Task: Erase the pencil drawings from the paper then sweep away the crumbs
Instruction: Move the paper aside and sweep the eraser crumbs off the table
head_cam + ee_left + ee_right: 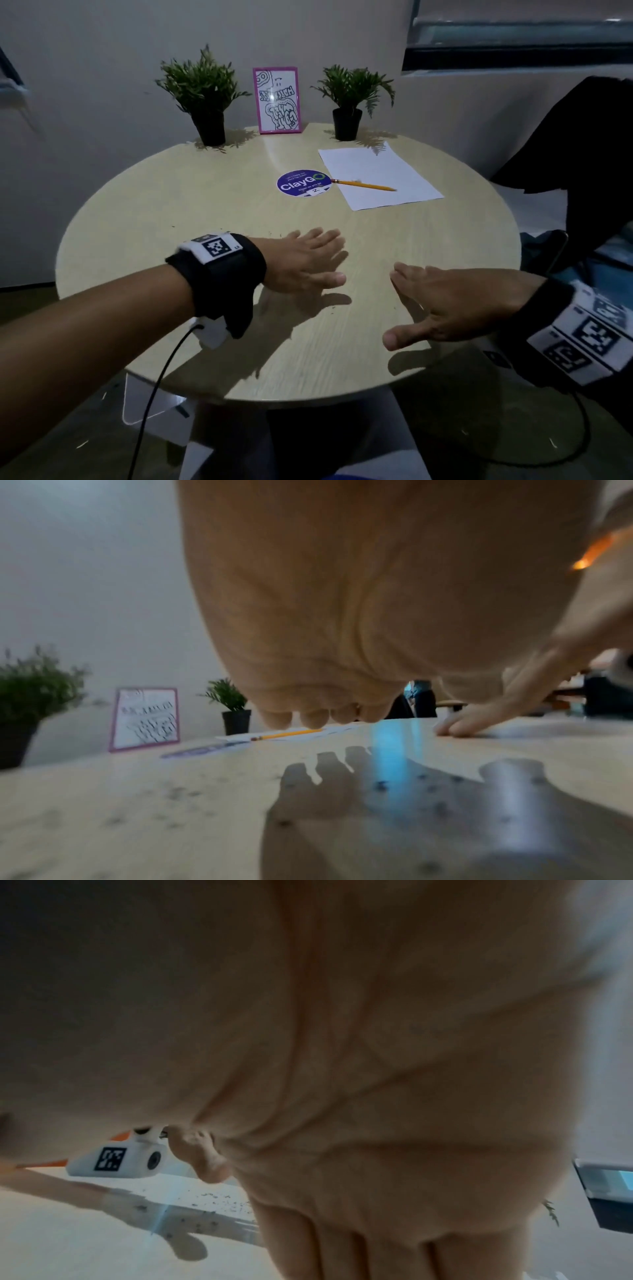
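Both palms blocked most of the wrist views. The left hand [301, 262] and right hand [455, 305] were flat, empty, fingers straight, near the table [137, 219] front edge.

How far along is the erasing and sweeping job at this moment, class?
Done: the paper looks blank, the pencil lying on it. In hand: the left hand and right hand are flat and open over the table, holding nothing. Left: dark crumbs are scattered on the tabletop under them.
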Demonstrator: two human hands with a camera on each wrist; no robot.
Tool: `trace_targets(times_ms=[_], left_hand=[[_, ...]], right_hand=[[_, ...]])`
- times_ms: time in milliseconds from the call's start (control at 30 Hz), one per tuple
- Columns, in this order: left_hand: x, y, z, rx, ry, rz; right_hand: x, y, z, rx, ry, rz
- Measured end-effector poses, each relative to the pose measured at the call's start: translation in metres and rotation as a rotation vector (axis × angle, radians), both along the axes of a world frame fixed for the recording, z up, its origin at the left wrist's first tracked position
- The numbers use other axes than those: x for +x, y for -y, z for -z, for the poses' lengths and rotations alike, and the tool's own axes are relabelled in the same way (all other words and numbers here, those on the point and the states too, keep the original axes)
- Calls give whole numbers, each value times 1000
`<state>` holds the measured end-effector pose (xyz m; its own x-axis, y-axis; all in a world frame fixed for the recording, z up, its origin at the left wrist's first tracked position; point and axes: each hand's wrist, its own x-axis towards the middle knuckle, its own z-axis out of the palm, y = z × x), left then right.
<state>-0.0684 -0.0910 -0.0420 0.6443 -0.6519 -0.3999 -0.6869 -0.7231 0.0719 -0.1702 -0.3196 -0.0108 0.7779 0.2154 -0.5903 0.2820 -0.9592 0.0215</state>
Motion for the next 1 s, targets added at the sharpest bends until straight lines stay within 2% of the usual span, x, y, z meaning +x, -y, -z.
trace_targets(times_ms=[67,133,267,333,467,567,733,867,933,1000], left_hand=[[-5,13,-1,-53,-123,52],[-1,10,1,4,-146,28],[8,-8,5,265,125,-134],[-5,-1,2,226,143,-19],[-55,31,-3,-21,-48,372],[-71,31,10,-2,-87,455],[-52,-24,12,90,-47,274],[-27,-66,-1,265,-71,60],[-16,-77,-10,376,-11,-34],[-12,-80,-20,380,74,-55]], right_hand=[[-5,1,1,2,-14,8],[-6,3,2,5,-30,13],[-5,12,2,1,-62,11],[-6,17,2,1,-61,15],[-16,27,0,6,-58,27],[-26,26,3,-20,-101,20],[-42,-9,20,3,-61,-155],[-22,-56,24,59,-26,-312],[-4,-69,14,78,-28,-314],[14,-68,-6,95,-14,-234]])
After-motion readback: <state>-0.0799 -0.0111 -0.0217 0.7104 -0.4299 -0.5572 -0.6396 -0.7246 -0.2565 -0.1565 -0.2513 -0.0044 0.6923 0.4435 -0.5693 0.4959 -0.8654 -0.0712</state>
